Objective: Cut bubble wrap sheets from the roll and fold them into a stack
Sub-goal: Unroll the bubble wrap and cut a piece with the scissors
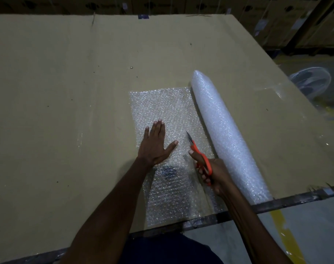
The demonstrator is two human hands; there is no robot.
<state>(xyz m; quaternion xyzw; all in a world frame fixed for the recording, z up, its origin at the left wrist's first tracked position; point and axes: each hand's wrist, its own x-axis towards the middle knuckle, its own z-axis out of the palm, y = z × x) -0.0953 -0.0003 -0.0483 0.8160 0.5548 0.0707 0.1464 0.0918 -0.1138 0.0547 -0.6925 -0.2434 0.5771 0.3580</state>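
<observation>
forearms reach in from the near edge of the cardboard-covered counter (67, 92). right hand (211, 172) has its grip curled through the orange handles of the scissors (200, 157), the blades pointing away over the unrolled bubble wrap sheet (168, 197), tips just above or on it, i cannot tell which. left hand (154, 145) lies flat on that sheet, fingers straight and spread, thumb out to the side, pressing the wrap to the counter. the sheet runs from the near counter edge away from the person, its right side meeting the bubble wrap roll (225, 134), which lies just beside it, slanting away to the left. beyond the counter's right edge a white fan (312, 80) stands on the floor, and stacked cartons (276, 18) fill the dim background.
</observation>
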